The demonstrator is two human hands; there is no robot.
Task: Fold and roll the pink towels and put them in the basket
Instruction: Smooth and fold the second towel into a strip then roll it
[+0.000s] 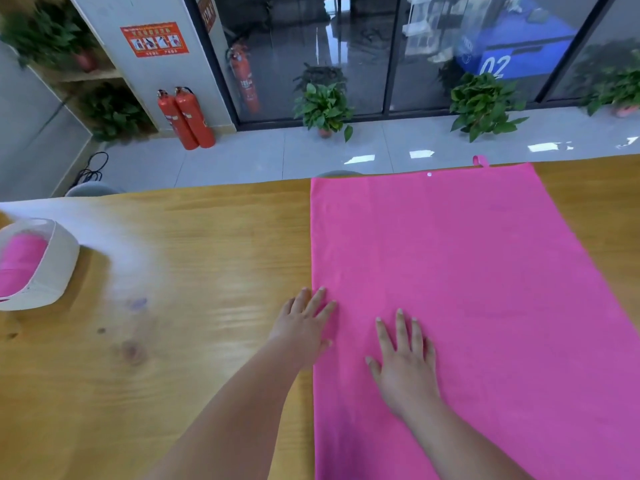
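A person's two bare hands rest flat on a pink towel [467,289] spread smooth over a light wooden tabletop [190,306]. The left hand [304,323] lies palm down with fingers spread, its grip open, straddling the towel's left edge so the fingertips touch cloth and the heel sits on bare wood. The right hand [405,362], just beside it and fully on the towel, is also open and flat, holding nothing. Ahead of both hands the towel runs to the tabletop's far edge, where a small hanging loop [480,161] pokes out. Well to the left of the left hand stands a white basket [52,265] with a rolled pink towel [20,265] inside (only partly in view). Beyond the tabletop is a pale tiled floor [242,161], two red fire extinguishers [187,116] leaning by a grey pillar, potted green plants [325,105], and dark glass doors [381,46].
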